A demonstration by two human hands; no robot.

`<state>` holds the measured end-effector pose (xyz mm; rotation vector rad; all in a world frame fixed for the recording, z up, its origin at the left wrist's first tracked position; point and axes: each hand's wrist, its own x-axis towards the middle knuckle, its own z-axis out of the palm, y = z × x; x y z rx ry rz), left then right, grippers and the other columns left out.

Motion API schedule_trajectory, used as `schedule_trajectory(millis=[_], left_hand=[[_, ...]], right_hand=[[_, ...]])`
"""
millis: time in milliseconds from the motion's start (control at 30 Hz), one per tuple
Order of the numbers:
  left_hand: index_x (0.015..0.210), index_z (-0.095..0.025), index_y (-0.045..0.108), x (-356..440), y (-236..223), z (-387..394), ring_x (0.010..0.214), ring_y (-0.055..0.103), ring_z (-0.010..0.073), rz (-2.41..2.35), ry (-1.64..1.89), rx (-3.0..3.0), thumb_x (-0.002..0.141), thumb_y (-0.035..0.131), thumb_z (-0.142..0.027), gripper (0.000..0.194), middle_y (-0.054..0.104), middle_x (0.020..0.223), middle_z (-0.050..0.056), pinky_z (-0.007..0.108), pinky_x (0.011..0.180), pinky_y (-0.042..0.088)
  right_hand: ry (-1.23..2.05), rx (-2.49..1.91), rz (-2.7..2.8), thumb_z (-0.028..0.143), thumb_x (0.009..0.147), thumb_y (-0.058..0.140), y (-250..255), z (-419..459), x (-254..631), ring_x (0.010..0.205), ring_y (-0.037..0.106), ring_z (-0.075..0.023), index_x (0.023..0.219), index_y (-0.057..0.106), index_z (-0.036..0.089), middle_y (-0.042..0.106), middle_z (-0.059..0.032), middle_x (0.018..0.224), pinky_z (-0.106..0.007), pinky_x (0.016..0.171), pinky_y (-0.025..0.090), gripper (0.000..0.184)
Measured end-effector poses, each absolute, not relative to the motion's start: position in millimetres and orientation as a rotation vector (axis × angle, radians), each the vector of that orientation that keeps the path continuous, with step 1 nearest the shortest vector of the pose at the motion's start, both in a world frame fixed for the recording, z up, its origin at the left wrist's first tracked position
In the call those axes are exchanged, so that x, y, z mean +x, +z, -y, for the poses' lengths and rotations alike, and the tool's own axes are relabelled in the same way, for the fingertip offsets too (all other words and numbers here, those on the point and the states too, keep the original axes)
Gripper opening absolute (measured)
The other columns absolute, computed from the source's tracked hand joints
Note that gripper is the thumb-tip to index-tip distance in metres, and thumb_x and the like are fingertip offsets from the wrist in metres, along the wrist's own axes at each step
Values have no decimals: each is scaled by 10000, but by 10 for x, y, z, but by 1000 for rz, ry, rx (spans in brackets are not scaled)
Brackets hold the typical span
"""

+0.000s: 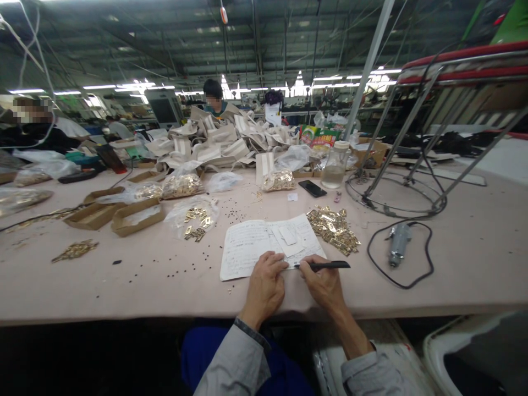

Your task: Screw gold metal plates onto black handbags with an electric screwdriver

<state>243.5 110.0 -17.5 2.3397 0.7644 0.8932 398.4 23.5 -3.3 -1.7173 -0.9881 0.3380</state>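
An open notebook (243, 247) with handwritten lines lies on the table in front of me. Small slips of paper (289, 236) rest on its right page. My left hand (266, 281) lies on the notebook's lower edge, fingers loosely bent and holding nothing. In my right hand (324, 285) is a black pen (335, 265), its tip at the lower part of the right page. Just beyond that page is a pile of gold metal pieces (335, 228).
A corded metal power tool (398, 245) lies to the right, near an upturned stool (396, 192). A phone (312, 188) and a jar of liquid (335, 165) stand behind. Left are cardboard trays (136, 224) and bagged gold pieces (182, 185). A person (213, 99) sits behind piled pale fabric (223, 137).
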Motion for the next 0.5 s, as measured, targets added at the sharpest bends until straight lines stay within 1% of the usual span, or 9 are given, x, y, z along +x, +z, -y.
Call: schedule_trajectory(millis=[367,500], left_hand=[[1074,-204,772,2419,-188,-1101,1293,518,251,-759,908,2341,754,535,54,474,719,1309,39,489,1211,415],[1073,-201,771,2421,-184,-1098,1295,517,254,-758,907,2342,765,531,51,465,718,1310,43,500,1211,410]], right_hand=[[326,-1732,989,406,835,598,-46,-243,3994,622,588,-189,673,665,194,637,-12,621,-308,652,447,275],[327,-1735,974,406,838,600,-56,-237,3992,617,585,-186,682,673,195,637,-9,620,-302,639,442,272]])
